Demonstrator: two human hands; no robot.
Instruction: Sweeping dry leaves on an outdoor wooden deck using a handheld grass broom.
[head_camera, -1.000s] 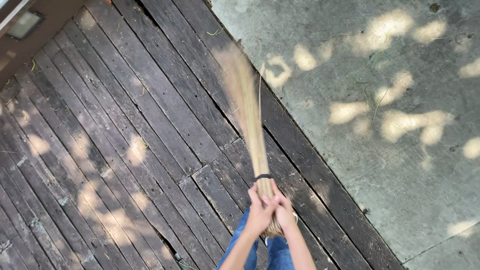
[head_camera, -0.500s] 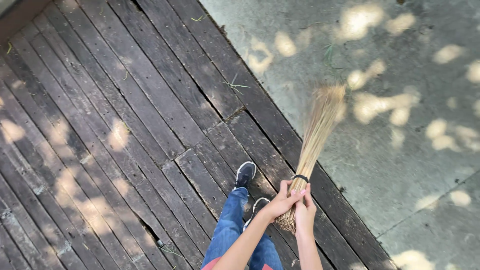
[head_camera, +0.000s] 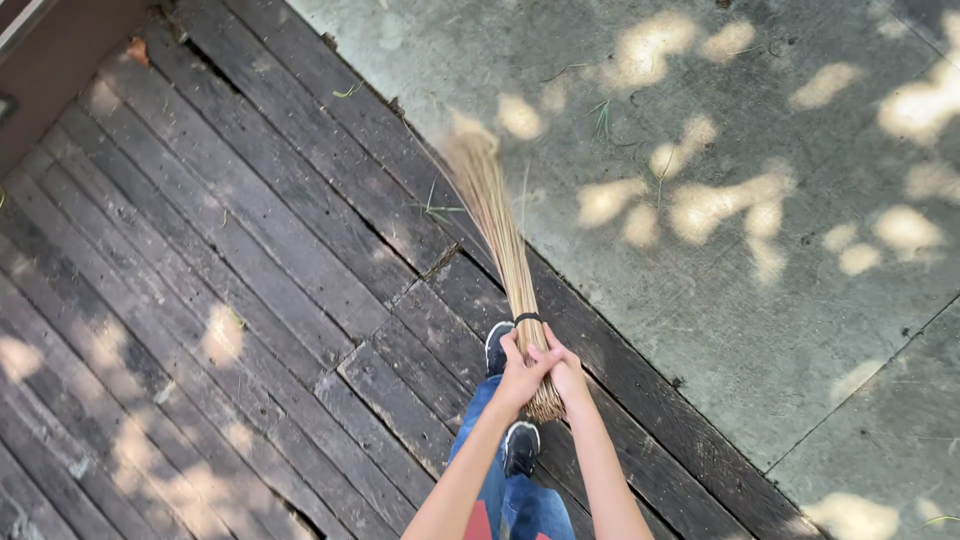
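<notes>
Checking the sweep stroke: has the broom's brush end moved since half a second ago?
Yes. The straw broom has swung left: its tip, then out over the concrete, now lies at the edge of the wooden deck. Both hands grip it.

Dappled daylight, blurred broom tip (head_camera: 470, 150)

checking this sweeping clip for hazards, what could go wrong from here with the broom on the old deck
1. The deck boards look weathered, with open gaps; the broom tips may catch in them and snap.
2. Both the left hand and right hand grip the bundle's short end near one dark band; if that loosens, the straws could spread.
3. The shoes stand close to the sweep path, so a swing might hit a foot.
</notes>
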